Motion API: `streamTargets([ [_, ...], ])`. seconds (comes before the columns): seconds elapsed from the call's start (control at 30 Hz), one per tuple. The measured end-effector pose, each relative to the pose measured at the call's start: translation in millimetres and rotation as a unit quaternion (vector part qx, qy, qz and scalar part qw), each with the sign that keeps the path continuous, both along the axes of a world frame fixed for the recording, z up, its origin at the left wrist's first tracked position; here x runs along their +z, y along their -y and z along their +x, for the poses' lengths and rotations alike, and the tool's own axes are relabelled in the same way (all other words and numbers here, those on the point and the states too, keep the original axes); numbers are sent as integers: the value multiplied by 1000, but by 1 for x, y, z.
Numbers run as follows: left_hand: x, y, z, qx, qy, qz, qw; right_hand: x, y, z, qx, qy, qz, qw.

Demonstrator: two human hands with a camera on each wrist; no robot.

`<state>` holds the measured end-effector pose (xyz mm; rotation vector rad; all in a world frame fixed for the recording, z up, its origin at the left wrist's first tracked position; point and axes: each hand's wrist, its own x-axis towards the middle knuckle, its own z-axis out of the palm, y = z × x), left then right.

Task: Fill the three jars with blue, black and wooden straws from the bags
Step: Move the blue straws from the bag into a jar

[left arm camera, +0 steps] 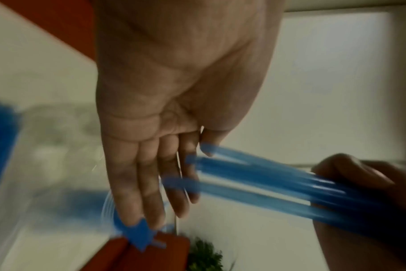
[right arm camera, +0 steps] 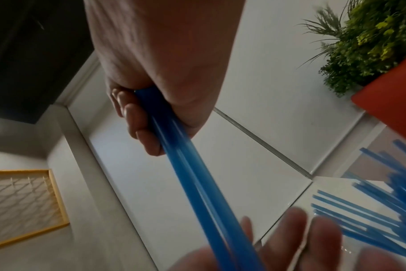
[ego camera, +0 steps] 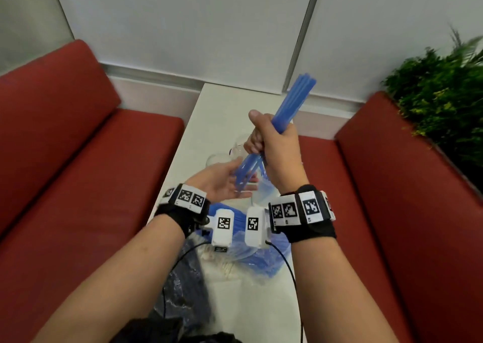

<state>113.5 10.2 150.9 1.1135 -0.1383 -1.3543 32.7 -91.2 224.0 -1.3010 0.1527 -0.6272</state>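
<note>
One bundle of blue straws (ego camera: 281, 112) is what matters here. Going from the left: the left hand (ego camera: 222, 180) lies palm up with its fingers (left arm camera: 148, 183) straight and relaxed, gripping nothing; the lower tips of the straws meet those fingers. To its right, the right hand (ego camera: 274, 146) is curled tight round the bundle at about mid-length, thumb up.

The bundle's long axis runs from about 7 o'clock, at the left palm, up to about 1 o'clock, where the top ends stand well above the fist. The lower ends splay unevenly, so this looks like squaring them up against the flat palm before loading.

The straws are translucent blue, thin and straight. Clear glass jars (ego camera: 243, 144) stand on the white table (ego camera: 224, 99) just beyond the hands, at about 12 o'clock from the left palm; how many cannot be told. The right hand is nearer them. Bags (ego camera: 261, 261) with more straws lie near the wrists.
</note>
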Motion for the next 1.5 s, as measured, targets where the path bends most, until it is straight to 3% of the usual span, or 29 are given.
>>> streamTargets([
  [0.07, -11, 6, -10, 14, -137, -41, 990, -3, -2, -2, 11, -8, -18, 1000],
  [0.13, -17, 10, -14, 47, -211, -71, 974, -8, -1, -5, 19, -12, -38, 999],
  [0.33, -24, 19, -15, 98, -207, -19, 973, -11, 14, -8, 15, -7, -36, 999],
  [0.5, -33, 27, -15, 9, -251, 32, 967, -33, 18, -6, 34, -45, -2, 998],
  [0.6, -44, 28, -16, -2, -209, 41, 977, -37, 28, -6, 52, -53, 6, 997],
  [0.73, -60, 29, -9, 92, -142, 62, 984, -31, 48, 4, 52, -54, 1, 997],
  [0.83, -66, 28, -1, 95, 40, 146, 984, -20, 64, 16, 38, -52, -23, 998],
  [0.9, -68, 25, 5, 66, 227, 216, 947, -7, 79, 25, -6, -37, -52, 998],
  [0.97, -72, 22, 8, -10, 441, 274, 855, 5, 96, 35, -65, -17, -84, 994],
  [1.03, -78, 23, 8, -133, 573, 288, 755, 9, 110, 46, -112, -8, -96, 989],
  [1.17, -99, 31, 3, -328, 610, 304, 654, -20, 120, 61, -176, -49, -111, 977],
  [1.27, -123, 32, -3, -396, 642, 311, 578, -54, 120, 66, -208, -103, -102, 967],
  [1.37, -139, 30, -7, -391, 670, 318, 545, -83, 123, 68, -215, -148, -94, 961],
  [1.5, -133, 34, -2, -384, 671, 310, 554, -102, 124, 65, -211, -175, -104, 956],
])
